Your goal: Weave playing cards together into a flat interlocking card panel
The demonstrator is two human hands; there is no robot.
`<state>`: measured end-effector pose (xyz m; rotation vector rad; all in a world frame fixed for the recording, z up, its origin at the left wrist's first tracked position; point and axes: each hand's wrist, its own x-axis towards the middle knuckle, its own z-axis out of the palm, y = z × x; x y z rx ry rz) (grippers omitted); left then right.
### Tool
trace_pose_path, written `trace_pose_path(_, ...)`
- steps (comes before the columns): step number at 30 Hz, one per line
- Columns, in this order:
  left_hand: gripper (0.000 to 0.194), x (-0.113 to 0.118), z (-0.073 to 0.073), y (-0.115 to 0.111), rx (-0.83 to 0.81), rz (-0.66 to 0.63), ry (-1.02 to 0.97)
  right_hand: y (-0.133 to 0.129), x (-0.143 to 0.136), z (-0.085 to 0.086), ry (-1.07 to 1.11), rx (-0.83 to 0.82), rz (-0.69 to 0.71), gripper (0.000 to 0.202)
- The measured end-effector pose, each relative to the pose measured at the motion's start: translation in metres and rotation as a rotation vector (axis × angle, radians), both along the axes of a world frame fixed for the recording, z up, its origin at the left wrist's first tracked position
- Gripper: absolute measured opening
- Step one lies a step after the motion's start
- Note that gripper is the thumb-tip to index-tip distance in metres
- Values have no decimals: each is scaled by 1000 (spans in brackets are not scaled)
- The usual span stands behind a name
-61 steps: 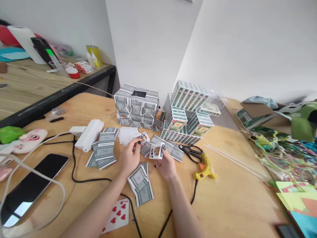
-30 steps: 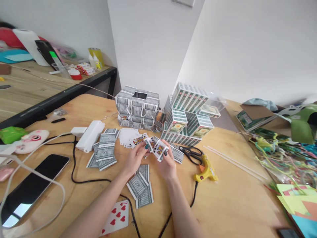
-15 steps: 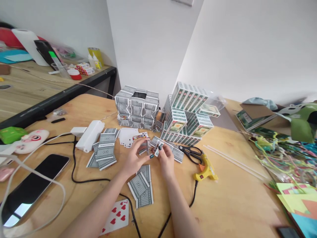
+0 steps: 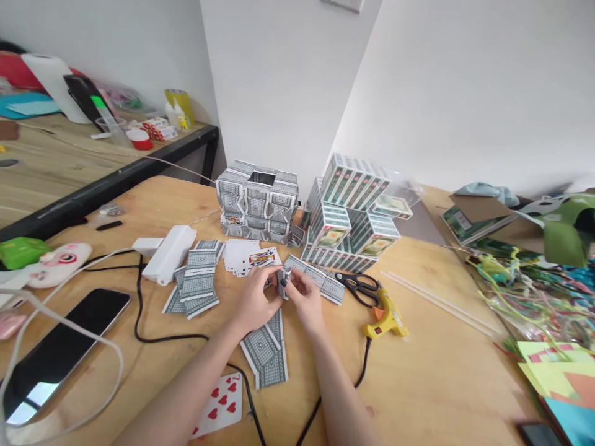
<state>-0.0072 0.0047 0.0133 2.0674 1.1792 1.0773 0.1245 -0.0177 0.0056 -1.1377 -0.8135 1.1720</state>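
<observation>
Both of my hands meet at the middle of the table around a small folded playing card [image 4: 284,282] with a grey patterned back. My left hand [image 4: 257,300] pinches its left side. On the other side my right hand [image 4: 303,297] grips it, thumb in front; how the pieces join is partly hidden by the fingers. Folded cards [image 4: 268,356] lie just below my hands, and a strip of joined cards [image 4: 320,280] is to the right. Loose cards [image 4: 236,256] fan out behind my left hand. Farther back stands a box-like structure of folded cards [image 4: 258,201].
Boxed card decks [image 4: 351,214] are stacked at the back right. Black scissors [image 4: 359,286] and a yellow glue gun [image 4: 388,317] lie right of my hands, its cord under my forearm. More folded cards [image 4: 199,282], a power strip [image 4: 171,254] and a phone [image 4: 69,347] are left.
My hands have come together. The card pieces, held apart in each hand before, now meet as one small folded piece between my fingers.
</observation>
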Motion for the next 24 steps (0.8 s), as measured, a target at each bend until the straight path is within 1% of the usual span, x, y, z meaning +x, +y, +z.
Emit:
trace_pose_path(4, 50, 0, -3, 0, 1, 5, 11, 0, 0, -2, -5, 4, 18, 37)
trace_pose_path(7, 50, 1, -5, 0, -37, 4, 20, 0, 0, -1, -2, 12, 27, 36)
trace_pose_path(11, 50, 1, -7, -1, -123, -47, 17, -1, -1, 1, 19, 29, 65, 34)
trace_pose_path(13, 52, 1, -7, -2, -137, -76, 12, -2, -1, 2, 54, 40, 84, 34)
trace_pose_path(20, 57, -1, -10, -3, -66, -95, 74, -4, -1, 7, 147, 21, 146, 32)
trace_pose_path(24, 59, -1, -11, -3, -47, -100, 95, -5, -3, 9, 148, 18, 119, 32)
